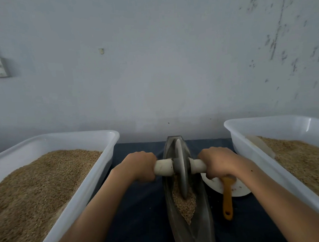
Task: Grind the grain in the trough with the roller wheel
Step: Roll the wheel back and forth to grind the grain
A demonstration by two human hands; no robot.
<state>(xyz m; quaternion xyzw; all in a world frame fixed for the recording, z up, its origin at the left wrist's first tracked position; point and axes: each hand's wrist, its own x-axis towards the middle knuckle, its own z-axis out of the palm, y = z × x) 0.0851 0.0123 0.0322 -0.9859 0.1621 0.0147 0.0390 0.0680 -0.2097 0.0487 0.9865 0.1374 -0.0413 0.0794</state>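
A long dark boat-shaped trough (202, 217) runs away from me down the middle of the table. Brown grain (185, 205) lies in its groove on the near side. A grey roller wheel (181, 168) stands upright in the groove, about midway along the trough, on a pale axle handle (164, 167). My left hand (141, 166) grips the left end of the handle. My right hand (218, 161) grips the right end. The wheel's lower edge sits in the grain.
A white tub (95, 182) full of grain stands at the left, and another white tub (250, 152) with grain and a pale scoop at the right. A white plate (239, 189) with a yellow-handled brush (227, 197) lies right of the trough. Dark cloth (138, 212) covers the table; a wall rises behind.
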